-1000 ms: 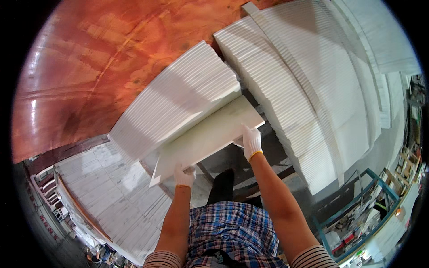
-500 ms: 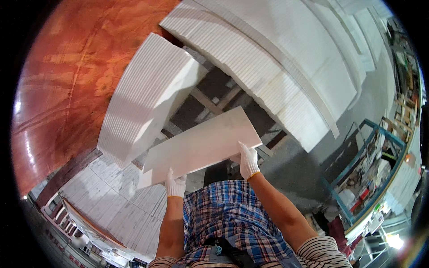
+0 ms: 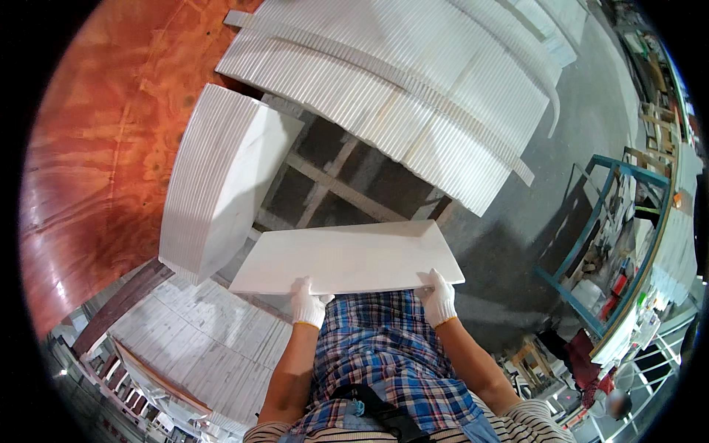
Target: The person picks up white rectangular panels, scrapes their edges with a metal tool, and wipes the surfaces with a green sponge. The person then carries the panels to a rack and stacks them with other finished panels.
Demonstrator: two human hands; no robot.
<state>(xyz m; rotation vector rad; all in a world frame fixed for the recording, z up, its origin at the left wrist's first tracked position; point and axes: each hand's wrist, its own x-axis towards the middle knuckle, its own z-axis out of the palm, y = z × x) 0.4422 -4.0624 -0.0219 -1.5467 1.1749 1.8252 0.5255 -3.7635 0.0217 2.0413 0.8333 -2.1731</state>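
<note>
Swung since the earlier frame, a long white panel (image 3: 347,258) now lies squarely across the wearer's body, its near edge close against a blue plaid apron (image 3: 384,347). How far along things are can only be judged: this one panel is off any support, held in the air above the near edge of a dark slatted base (image 3: 336,188) and not set down. Much remains stacked — a short row of white panels (image 3: 214,177) stands at the base's left edge, and a longer row (image 3: 391,111) spreads beyond its far edge; no total can be told. Both forearms reach forward from striped sleeves, the right slanting in from wider out. White-gloved, the left hand (image 3: 310,305) clasps the panel's near edge well in from its left corner; the right hand (image 3: 437,299) clasps it near the right corner. Both grips are closed — thumbs on top, fingers largely hidden underneath.
</note>
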